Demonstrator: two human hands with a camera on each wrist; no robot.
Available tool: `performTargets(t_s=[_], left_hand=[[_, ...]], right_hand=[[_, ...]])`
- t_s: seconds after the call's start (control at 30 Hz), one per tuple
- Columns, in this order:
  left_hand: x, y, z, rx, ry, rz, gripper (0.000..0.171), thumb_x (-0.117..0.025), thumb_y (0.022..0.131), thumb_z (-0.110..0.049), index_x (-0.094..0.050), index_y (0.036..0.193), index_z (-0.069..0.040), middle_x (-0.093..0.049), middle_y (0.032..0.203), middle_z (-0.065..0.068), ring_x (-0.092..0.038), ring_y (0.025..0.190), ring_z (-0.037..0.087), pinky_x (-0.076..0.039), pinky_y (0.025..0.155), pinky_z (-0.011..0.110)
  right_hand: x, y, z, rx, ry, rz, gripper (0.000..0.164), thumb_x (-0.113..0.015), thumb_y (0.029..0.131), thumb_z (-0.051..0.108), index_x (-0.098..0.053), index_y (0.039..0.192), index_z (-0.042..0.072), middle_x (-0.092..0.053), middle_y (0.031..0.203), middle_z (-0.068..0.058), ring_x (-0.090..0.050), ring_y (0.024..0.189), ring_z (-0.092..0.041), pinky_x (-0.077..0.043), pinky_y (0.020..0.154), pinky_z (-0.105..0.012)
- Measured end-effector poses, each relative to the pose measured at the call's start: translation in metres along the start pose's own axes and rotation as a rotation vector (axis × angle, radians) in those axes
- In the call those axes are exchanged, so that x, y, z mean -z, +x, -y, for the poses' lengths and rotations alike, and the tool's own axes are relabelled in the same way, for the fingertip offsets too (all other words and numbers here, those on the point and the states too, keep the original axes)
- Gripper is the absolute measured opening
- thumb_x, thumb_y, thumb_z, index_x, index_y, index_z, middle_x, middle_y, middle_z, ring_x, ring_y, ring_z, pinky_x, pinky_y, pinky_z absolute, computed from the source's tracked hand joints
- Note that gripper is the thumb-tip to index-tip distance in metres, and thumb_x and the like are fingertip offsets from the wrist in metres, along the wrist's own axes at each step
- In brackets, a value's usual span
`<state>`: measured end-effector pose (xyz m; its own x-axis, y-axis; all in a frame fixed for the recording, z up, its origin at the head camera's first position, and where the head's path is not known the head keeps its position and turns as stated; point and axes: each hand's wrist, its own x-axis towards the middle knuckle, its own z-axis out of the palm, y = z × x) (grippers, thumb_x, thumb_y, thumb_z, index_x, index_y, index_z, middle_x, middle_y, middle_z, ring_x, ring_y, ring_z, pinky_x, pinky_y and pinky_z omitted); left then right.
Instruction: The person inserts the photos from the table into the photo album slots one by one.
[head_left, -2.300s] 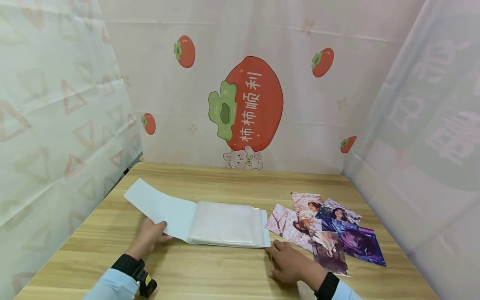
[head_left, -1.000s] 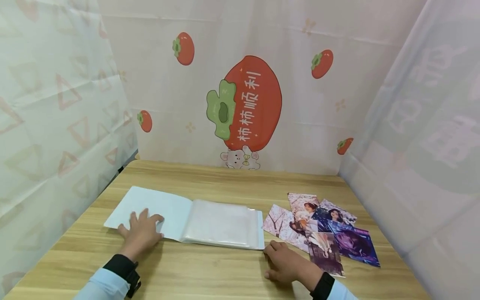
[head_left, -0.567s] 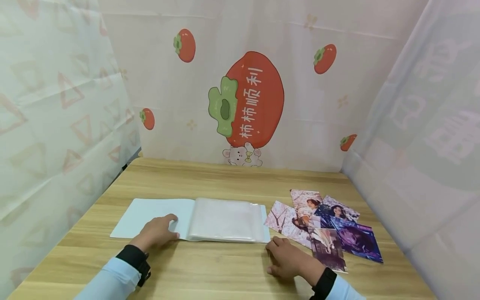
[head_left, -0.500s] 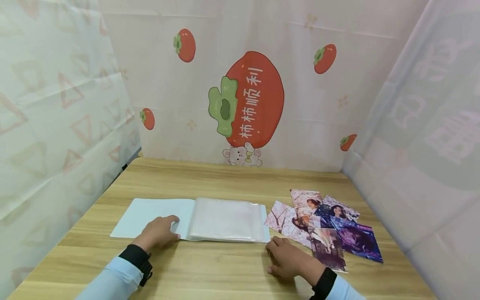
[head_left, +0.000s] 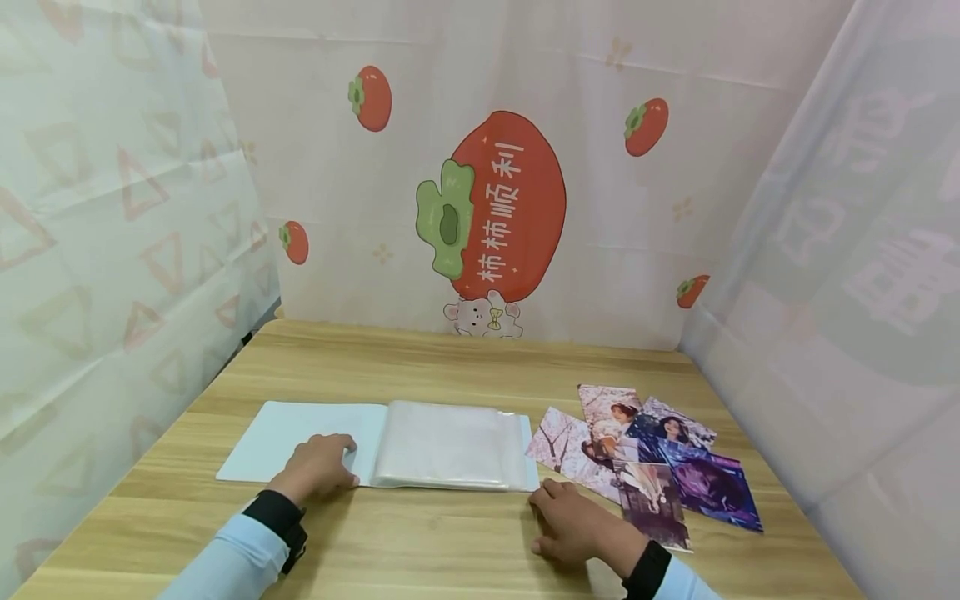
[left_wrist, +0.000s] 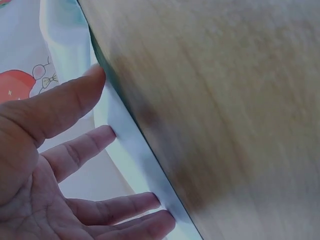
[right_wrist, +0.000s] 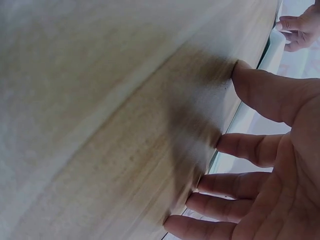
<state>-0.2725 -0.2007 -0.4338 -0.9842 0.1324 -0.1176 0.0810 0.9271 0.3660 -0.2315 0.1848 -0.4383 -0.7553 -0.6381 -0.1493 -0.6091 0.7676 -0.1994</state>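
A photo album lies opened flat on the table, its clear plastic sleeves facing up. Its pale blue cover is folded out to the left. My left hand rests on that cover near the fold, at the front edge; the left wrist view shows the spread fingers touching the pale surface. Beside the album's front right corner, my right hand rests its fingertips on the wood. In the right wrist view its fingers are extended and nothing is between them and the thumb.
Several loose photo prints overlap on the wooden table to the right of the album, close to my right hand. A patterned cloth hangs behind the table, with more cloth on both sides.
Earlier my left hand held the cover partly raised. The cover has gone down flat, and that hand let go and moved toward the fold. My right hand has stayed in place.
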Motion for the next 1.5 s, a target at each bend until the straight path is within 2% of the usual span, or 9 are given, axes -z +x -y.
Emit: performTargets(t_s=[0.23, 0.37, 0.5, 0.57, 0.7, 0.9, 1.17, 1.37, 1.5], left_hand=[[0.0, 0.0, -0.003, -0.003, -0.015, 0.006, 0.045, -0.078, 0.074, -0.02, -0.06, 0.11, 0.0, -0.058, 0.105, 0.023, -0.052, 0.092, 0.038, -0.04, 0.08, 0.055], [0.0, 0.001, -0.003, 0.014, -0.052, 0.023, 0.045, -0.078, 0.074, -0.02, -0.06, 0.111, -0.002, -0.053, 0.101, 0.024, -0.045, 0.09, 0.041, -0.038, 0.076, 0.054], [-0.002, 0.003, -0.003, 0.045, -0.078, 0.031, 0.046, -0.079, 0.073, -0.021, -0.059, 0.11, -0.002, -0.047, 0.098, 0.024, -0.042, 0.087, 0.041, -0.039, 0.072, 0.052], [-0.003, 0.005, -0.003, 0.044, -0.084, 0.02, 0.048, -0.08, 0.071, -0.021, -0.058, 0.109, -0.001, -0.044, 0.098, 0.023, -0.041, 0.087, 0.041, -0.04, 0.071, 0.052], [-0.007, 0.007, -0.005, 0.011, -0.068, -0.005, 0.052, -0.08, 0.07, -0.021, -0.056, 0.109, 0.004, -0.045, 0.097, 0.022, -0.043, 0.086, 0.04, -0.041, 0.073, 0.052], [-0.006, 0.006, -0.009, -0.01, -0.075, 0.024, 0.057, -0.075, 0.072, -0.014, -0.053, 0.124, -0.008, -0.042, 0.103, 0.026, -0.04, 0.086, 0.043, -0.04, 0.068, 0.053], [-0.002, 0.005, -0.013, 0.011, -0.079, 0.069, 0.05, -0.071, 0.074, -0.014, -0.058, 0.122, -0.012, -0.039, 0.102, 0.026, -0.037, 0.087, 0.044, -0.039, 0.066, 0.052], [-0.005, 0.007, -0.011, 0.005, -0.067, 0.061, 0.05, -0.073, 0.075, -0.016, -0.058, 0.123, -0.012, -0.04, 0.104, 0.027, -0.037, 0.088, 0.045, -0.039, 0.067, 0.053], [-0.007, 0.009, -0.012, 0.013, -0.061, 0.064, 0.051, -0.074, 0.075, -0.017, -0.058, 0.122, -0.013, -0.04, 0.105, 0.027, -0.037, 0.089, 0.045, -0.039, 0.068, 0.054]], right_hand=[[0.004, 0.0, -0.004, 0.008, -0.035, 0.018, 0.05, -0.071, 0.079, 0.037, -0.054, 0.115, 0.007, -0.051, 0.103, -0.005, -0.05, 0.095, -0.026, -0.044, 0.08, -0.037], [0.006, 0.005, -0.005, 0.05, -0.1, -0.118, 0.035, -0.07, 0.079, 0.032, -0.06, 0.103, 0.008, -0.056, 0.085, 0.002, -0.054, 0.075, -0.015, -0.045, 0.062, -0.034], [0.008, 0.013, -0.003, 0.074, -0.104, -0.262, 0.032, -0.069, 0.08, 0.023, -0.06, 0.106, 0.007, -0.06, 0.091, -0.004, -0.057, 0.08, -0.019, -0.046, 0.06, -0.036], [0.009, 0.018, -0.001, 0.074, -0.042, -0.246, 0.041, -0.07, 0.08, 0.02, -0.057, 0.117, 0.005, -0.058, 0.11, -0.013, -0.056, 0.097, -0.026, -0.048, 0.072, -0.041], [0.009, 0.027, 0.006, 0.03, 0.092, -0.091, 0.062, -0.069, 0.082, 0.024, -0.044, 0.137, 0.01, -0.035, 0.139, -0.024, -0.037, 0.123, -0.042, -0.037, 0.093, -0.052], [0.001, 0.035, 0.014, -0.017, 0.074, 0.015, 0.068, -0.069, 0.082, 0.033, -0.039, 0.14, 0.016, -0.033, 0.142, -0.022, -0.033, 0.125, -0.044, -0.035, 0.095, -0.052], [0.002, 0.037, 0.015, -0.028, 0.069, 0.029, 0.071, -0.069, 0.082, 0.034, -0.036, 0.142, 0.016, -0.031, 0.143, -0.021, -0.032, 0.126, -0.042, -0.036, 0.094, -0.052], [0.021, 0.029, -0.001, -0.017, 0.238, -0.116, 0.08, -0.068, 0.083, 0.026, -0.023, 0.146, 0.006, -0.018, 0.144, -0.032, -0.023, 0.129, -0.045, -0.027, 0.098, -0.057], [0.036, 0.012, -0.021, -0.06, 0.278, -0.25, 0.076, -0.067, 0.086, 0.023, -0.024, 0.144, 0.0, -0.021, 0.142, -0.035, -0.025, 0.128, -0.048, -0.024, 0.098, -0.059]])
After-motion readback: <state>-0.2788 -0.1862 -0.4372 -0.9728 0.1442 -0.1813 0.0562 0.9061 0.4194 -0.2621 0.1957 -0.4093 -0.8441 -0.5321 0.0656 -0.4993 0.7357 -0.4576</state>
